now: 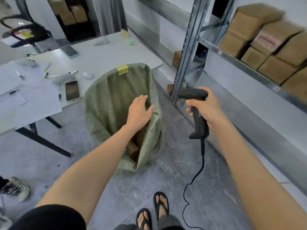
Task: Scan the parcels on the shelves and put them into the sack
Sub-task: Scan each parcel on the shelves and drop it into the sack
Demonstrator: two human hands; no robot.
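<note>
Parcels (132, 149), brown, lie in the bottom of the sack (103, 105), partly hidden behind my left forearm.

Left hand (139, 112): over the sack's mouth, palm down, fingers (141, 98) straight and slightly spread, holding nothing. The thumb is just beside the sack's right rim; I cannot tell whether it touches.

Right hand (204, 107): fingers (191, 102) curled round the handle of a black scanner (198, 123), which is upright with its head pointing left toward the sack. Its cable (193, 178) hangs down toward the floor (166, 173).

Sack: green woven fabric, standing open on the floor. Its far rim rises against the edge of the table (108, 53), near that table's right corner. A yellow clip (122, 69) sits on that rim.

Table: two phones, loose papers and pens lie on it; one phone (72, 90) is close to the edge beside the sack.

Shelf (240, 63): metal, to my right, well apart from the sack. Stacked parcels (265, 45) stand on it in several layers.
</note>
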